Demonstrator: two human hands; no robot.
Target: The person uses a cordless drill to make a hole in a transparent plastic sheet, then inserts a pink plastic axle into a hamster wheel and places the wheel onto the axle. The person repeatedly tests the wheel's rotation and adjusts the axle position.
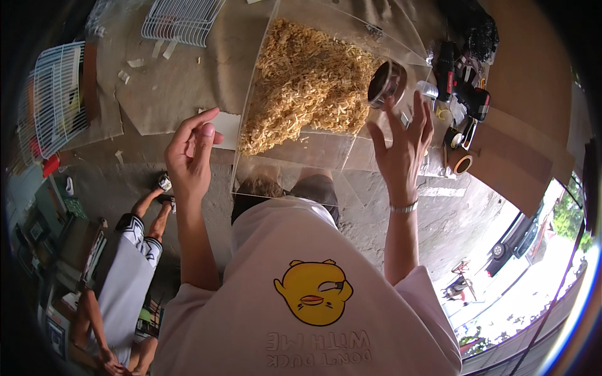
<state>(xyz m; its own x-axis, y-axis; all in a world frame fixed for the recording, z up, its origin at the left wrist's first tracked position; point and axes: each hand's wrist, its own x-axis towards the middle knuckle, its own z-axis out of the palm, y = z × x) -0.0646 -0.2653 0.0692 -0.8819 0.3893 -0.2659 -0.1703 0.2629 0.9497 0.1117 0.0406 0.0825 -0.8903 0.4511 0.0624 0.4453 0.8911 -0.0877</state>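
A clear plastic box [348,150] stands in front of me, with a thick bed of pale wood shavings [307,88] heaped inside. At the right side of the shavings is a round see-through dish [387,84], dark inside and tilted. My right hand [404,144] is beside that dish, its fingers spread and the fingertips close to the rim; whether they touch it I cannot tell. Left of the box, my left hand [190,153] is raised, thumb and forefinger apart, the other fingers loosely bent. Nothing shows in either hand.
White wire racks [182,22] lie at the far left, with more wire panels [59,94] at the left edge. Power drills [473,97] and a tape roll [463,164] lie to the right, near cardboard sheets [511,150]. Another person [119,288] sits at the lower left.
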